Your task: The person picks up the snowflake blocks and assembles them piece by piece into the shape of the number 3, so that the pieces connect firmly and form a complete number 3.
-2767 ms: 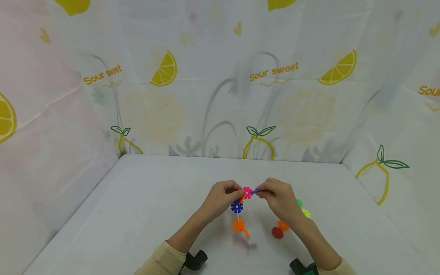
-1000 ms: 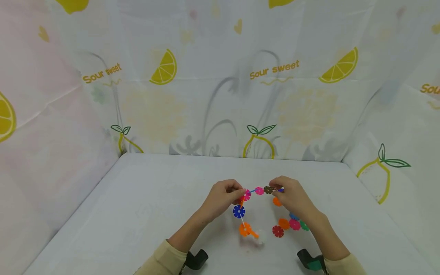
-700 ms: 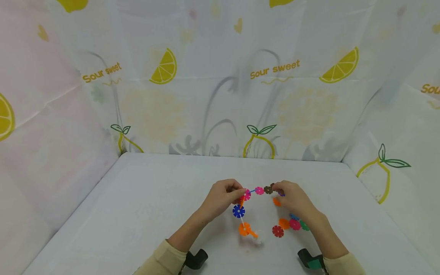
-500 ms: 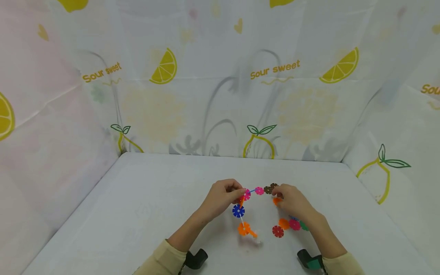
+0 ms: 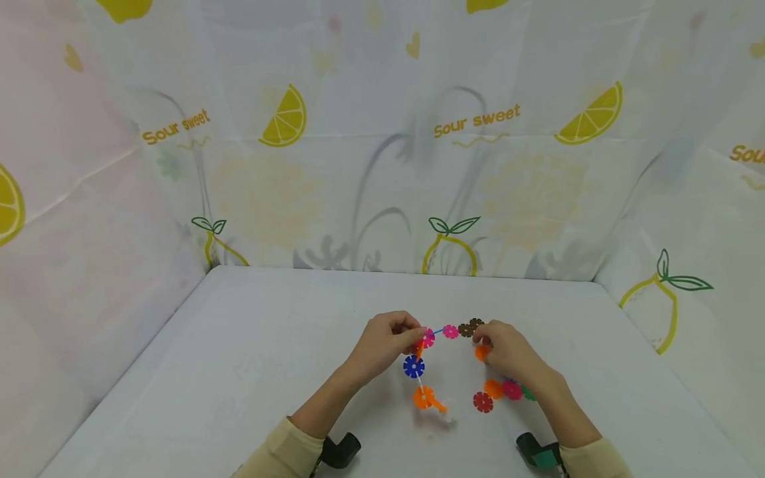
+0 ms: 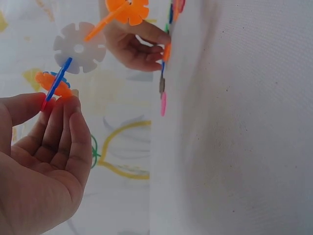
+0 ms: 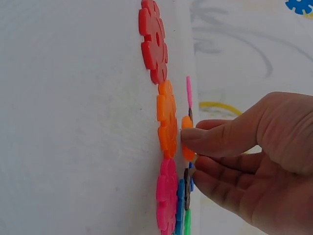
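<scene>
My left hand [image 5: 385, 345] pinches a pink notched snowflake disc [image 5: 427, 337] at the top of a linked chain held above the table. An edge-on blue disc [image 5: 439, 330] shows at its right. Below hang an orange piece, a dark blue disc [image 5: 414, 366], an edge-on white one, an orange disc [image 5: 423, 397] and a pale disc [image 6: 79, 47]. To the right, thumb and fingers of my right hand [image 5: 514, 352] pinch a loose orange disc [image 7: 187, 139] at the table. The right hand hides part of that disc and others beneath it.
Loose discs lie around the right hand: pink [image 5: 451, 331], brown [image 5: 465, 330], orange [image 5: 493, 389], red [image 5: 483, 402], magenta [image 5: 512, 390] and green [image 5: 528, 392]. Printed cloth walls [image 5: 358, 199] enclose the white table [image 5: 269, 332]. Black wrist devices [image 5: 342, 451] show near both sleeves.
My right hand has left the blue disc, which now sits on the chain's pink disc. It moved right to the loose discs and onto the orange one. The left hand stays nearly still.
</scene>
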Motion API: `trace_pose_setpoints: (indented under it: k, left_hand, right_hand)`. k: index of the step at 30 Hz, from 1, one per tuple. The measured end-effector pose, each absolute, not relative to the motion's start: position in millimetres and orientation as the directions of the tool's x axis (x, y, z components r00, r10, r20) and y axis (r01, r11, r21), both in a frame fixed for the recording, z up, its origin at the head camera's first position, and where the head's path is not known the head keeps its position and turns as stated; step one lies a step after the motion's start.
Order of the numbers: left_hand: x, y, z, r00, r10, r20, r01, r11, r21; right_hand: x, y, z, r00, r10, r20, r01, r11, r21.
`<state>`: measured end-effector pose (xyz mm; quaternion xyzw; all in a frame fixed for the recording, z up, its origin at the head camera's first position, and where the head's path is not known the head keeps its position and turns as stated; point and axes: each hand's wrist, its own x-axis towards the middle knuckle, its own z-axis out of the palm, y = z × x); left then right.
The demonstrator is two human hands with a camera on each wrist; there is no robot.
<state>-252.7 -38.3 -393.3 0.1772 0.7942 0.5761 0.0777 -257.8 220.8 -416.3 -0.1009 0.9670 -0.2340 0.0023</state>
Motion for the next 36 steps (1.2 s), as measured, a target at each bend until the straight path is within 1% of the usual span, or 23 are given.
trace_pose_setpoints:
  k: [9, 14, 24, 31, 36]
  left_hand:
    - [-253, -39, -394, -0.923, 0.376, 0.079, 0.189, 0.265, 0.946]
    - [-253, -38, -395, -0.923, 0.375, 0.088, 0.195, 0.257, 0.947]
    - [-253, -39, -395, -0.921, 0.378, 0.098, 0.21, 0.267, 0.941]
    - [-254, -39, -395, -0.923, 0.373, 0.092, 0.203, 0.272, 0.941]
    - [-253, -39, -396, -0.926, 0.366, 0.092, 0.203, 0.279, 0.939]
  right_hand:
    - [-257, 223, -413, -0.983, -0.182, 0.027, -0.173, 0.86, -0.48]
    - [-259, 227, -411, -0.979, -0.204, 0.028, -0.191, 0.848, -0.494]
    - [-257, 228, -405, -0.967, -0.255, 0.028, -0.227, 0.8, -0.555]
    - [-256, 225, -400, -0.973, -0.23, -0.007, -0.175, 0.76, -0.626]
    - [-256, 221, -396, -0.975, -0.22, -0.001, -0.164, 0.729, -0.665]
